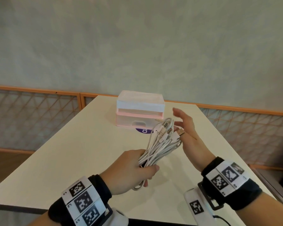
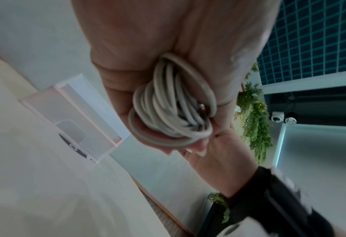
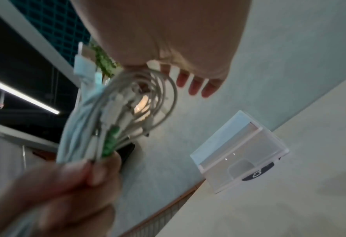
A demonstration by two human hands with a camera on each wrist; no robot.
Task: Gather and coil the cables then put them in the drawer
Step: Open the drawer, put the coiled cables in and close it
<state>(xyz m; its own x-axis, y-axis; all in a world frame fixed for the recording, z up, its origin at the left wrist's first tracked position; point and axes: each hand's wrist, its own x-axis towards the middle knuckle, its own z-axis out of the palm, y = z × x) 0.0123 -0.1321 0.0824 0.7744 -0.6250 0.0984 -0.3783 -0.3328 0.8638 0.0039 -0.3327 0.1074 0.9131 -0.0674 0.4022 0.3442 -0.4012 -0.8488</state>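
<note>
**Cables bundled in the left hand, drawer unit waiting at the far edge**

A pale table (image 1: 72,154) carries everything. Near the middle of its far edge stands a small pink and white drawer unit (image 1: 140,110), its lower drawer (image 1: 138,122) pushed in. A purple round sticker (image 1: 144,130) shows on the tabletop at the foot of the unit.

The left hand (image 1: 129,170) is held above the table's near half, its fingers curled tightly round a bundle of white cables (image 1: 160,144). The looped bundle rises from the fist toward the drawer unit, plugs fanning out at the top.

The right hand (image 1: 189,136) is open beside the plug ends, fingers straight and spread, gripping nothing; its palm faces the cables.
</note>
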